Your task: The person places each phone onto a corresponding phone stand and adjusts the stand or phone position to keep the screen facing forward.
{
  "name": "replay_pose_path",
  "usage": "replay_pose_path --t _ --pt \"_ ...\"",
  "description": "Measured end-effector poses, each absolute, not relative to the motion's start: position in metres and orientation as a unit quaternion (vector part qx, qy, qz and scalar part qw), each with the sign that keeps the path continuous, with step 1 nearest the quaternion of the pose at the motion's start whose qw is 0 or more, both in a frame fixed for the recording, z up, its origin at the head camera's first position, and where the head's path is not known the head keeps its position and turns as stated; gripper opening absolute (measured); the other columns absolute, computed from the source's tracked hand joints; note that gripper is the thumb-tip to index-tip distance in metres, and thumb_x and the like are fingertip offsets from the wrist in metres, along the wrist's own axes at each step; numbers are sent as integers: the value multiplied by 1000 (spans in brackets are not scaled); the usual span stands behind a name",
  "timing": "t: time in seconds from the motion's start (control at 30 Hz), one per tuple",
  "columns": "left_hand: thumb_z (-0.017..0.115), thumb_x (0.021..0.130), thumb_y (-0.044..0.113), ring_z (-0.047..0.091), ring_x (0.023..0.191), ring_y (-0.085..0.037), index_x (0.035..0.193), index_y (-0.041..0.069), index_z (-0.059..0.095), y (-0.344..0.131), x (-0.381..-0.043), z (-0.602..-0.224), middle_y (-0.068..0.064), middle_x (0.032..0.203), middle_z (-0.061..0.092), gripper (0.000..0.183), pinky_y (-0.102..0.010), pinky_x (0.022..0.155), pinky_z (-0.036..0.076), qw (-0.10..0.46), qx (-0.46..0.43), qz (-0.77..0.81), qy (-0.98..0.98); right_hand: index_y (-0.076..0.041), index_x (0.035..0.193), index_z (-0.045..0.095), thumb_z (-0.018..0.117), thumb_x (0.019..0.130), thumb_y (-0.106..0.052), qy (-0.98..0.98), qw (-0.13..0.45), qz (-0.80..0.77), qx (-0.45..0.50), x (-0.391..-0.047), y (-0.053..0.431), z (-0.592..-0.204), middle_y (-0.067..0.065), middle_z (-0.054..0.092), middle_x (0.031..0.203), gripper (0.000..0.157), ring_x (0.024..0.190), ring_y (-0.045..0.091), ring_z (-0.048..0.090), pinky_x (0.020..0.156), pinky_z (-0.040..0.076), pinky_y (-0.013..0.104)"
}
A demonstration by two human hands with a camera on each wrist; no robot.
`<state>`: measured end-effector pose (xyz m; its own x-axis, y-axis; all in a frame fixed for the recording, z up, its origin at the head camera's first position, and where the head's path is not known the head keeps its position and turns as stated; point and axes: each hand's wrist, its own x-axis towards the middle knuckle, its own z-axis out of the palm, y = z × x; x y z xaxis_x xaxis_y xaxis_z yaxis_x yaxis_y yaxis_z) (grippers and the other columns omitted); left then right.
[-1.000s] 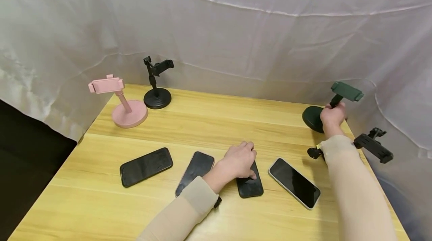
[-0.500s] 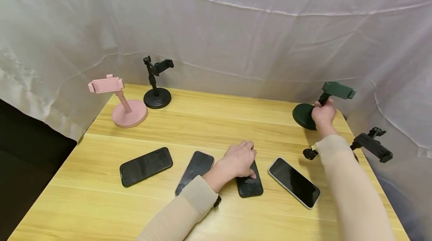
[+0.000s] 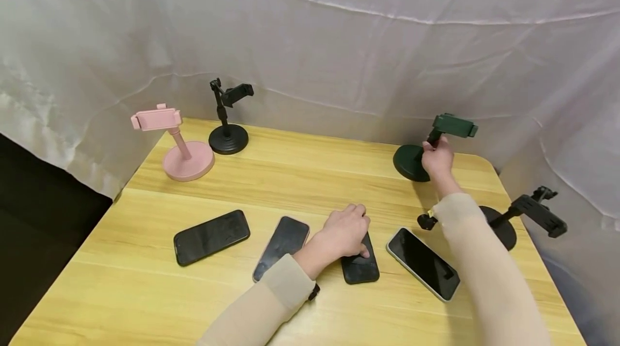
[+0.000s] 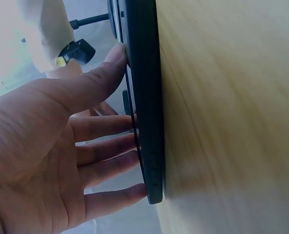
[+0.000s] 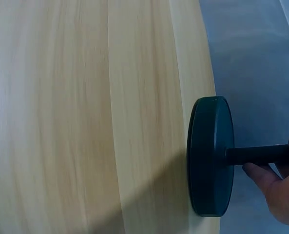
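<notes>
My right hand grips the post of a dark green phone stand at the back right of the table. In the right wrist view the stand's round base is right at the tabletop, and thumb and fingers close round the post. My left hand rests on a black smartphone lying on the table, covering its far part. The left wrist view shows the thumb and the nearly straight fingers touching the face of this phone.
A white-edged phone lies to the right; two phones, one black and one partly under my left wrist, lie left. A pink stand and a black stand stand back left. Another black stand is at the right edge.
My right hand has moved the green phone stand leftward along the back of the table, away from the right corner. My left hand stays on the black smartphone.
</notes>
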<state>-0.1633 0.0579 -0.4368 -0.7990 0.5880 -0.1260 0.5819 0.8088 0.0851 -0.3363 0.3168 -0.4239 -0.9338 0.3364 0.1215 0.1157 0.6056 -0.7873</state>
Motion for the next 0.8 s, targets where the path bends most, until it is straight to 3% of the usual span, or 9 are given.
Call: replay_pose_path --t 0.37,0.8 --pt "83 82 61 53 104 -12 120 22 72 64 -164 -436 5 117 57 56 -31 72 55 73 306 10 949 8 134 51 48 111 -16 -891 119 436 -49 -345 264 -429 30 57 127 33 122 42 53 112 41 54" --pt "84 80 62 55 109 -12 120 22 72 62 -163 -437 5 125 58 58 -33 76 57 71 295 14 953 6 135 50 49 111 -16 -898 80 432 8 -355 214 -430 30 57 129 32 129 45 54 112 42 56"
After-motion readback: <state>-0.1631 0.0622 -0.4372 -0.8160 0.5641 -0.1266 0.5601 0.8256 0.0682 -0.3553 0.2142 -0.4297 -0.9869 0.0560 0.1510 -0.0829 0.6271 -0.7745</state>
